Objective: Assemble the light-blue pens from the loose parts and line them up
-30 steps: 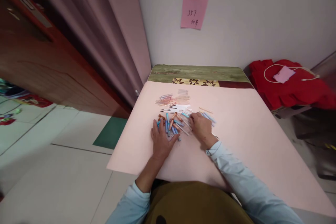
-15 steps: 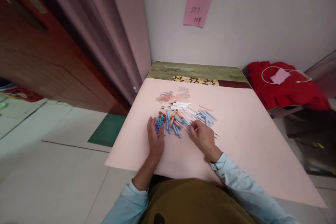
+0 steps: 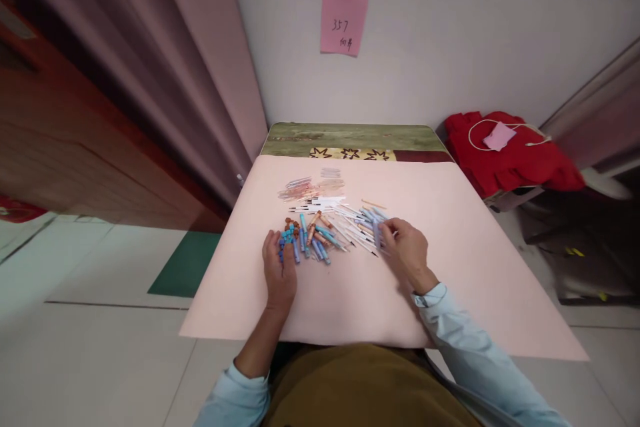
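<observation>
Pens [image 3: 303, 235] lie mostly lengthwise fore-aft, right of small pieces [image 3: 289, 232]; left hand [image 3: 280, 277] half-open around those, right hand [image 3: 411, 252] curled, hold unclear.

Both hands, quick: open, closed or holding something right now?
Left hand: open, cupped at the small blue pieces.
Right hand: curled at the pale blue sticks; whether it's holding any can't be told.
</observation>
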The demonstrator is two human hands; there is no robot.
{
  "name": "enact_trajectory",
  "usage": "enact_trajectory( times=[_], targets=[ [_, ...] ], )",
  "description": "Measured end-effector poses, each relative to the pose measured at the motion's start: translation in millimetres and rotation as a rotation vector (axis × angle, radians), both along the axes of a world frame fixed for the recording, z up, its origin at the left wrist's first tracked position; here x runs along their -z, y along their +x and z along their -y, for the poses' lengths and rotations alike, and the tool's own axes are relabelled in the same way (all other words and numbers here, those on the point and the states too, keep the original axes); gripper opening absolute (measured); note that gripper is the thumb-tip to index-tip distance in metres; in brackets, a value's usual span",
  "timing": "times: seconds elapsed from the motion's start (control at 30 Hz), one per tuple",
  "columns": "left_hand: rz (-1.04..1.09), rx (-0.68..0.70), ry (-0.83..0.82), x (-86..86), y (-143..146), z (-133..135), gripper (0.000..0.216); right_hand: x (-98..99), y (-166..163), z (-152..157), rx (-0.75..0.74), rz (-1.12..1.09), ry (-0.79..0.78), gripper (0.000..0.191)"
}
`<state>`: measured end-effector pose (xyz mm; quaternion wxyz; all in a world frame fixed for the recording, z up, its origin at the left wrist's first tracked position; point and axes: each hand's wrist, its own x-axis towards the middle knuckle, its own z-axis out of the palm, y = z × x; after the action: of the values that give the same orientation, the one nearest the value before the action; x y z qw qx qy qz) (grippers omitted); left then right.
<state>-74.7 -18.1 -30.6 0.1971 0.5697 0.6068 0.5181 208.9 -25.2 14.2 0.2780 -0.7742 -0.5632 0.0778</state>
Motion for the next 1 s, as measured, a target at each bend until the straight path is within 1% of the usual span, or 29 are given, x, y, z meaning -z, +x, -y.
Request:
enact_trajectory(
  times=[0.07, 0.13, 0.3, 0.4, 0.5, 0.67, 0.8, 1.0],
  targets=[
    [-0.014, -0.003, -0.005, -1.2, 1, -1, 0.045, -1.1, 14, 2, 0.026, -0.005, -0.067, 0.032],
    [-0.035, -0.006, -0.010, -2.1, 2, -1, 0.045, 0.2, 18, 4, -0.003, -0.004, -0.113, 0.032],
    [-0.087, -0.014, -0.036, -3.9, 3, -2, 0.046, 7.0, 3, 7, -0.078, 0.075, -0.126, 0.026],
    [-0.097, -0.033, -0.041, -4.3, 4, -1, 0.045, 6.5, 1, 6, -0.102, 0.082, -0.123, 0.020],
    [-0.086, -0.056, -0.038, -3.0, 4, -2, 0.044, 2.8, 12, 4, -0.086, 0.067, -0.099, 0.020],
    [-0.092, -0.073, -0.022, 1.5, 4, -4, 0.042, 1.3, 43, -5, -0.060, 0.113, -0.035, 0.022],
    [-0.092, -0.100, -0.018, 3.3, 4, -5, 0.043, 9.6, 55, -7, -0.083, 0.098, 0.022, 0.023],
    [-0.065, -0.151, -0.042, 2.2, 7, -4, 0.043, 28.7, 56, 1, -0.165, 0.034, 0.120, 0.026]
  ],
)
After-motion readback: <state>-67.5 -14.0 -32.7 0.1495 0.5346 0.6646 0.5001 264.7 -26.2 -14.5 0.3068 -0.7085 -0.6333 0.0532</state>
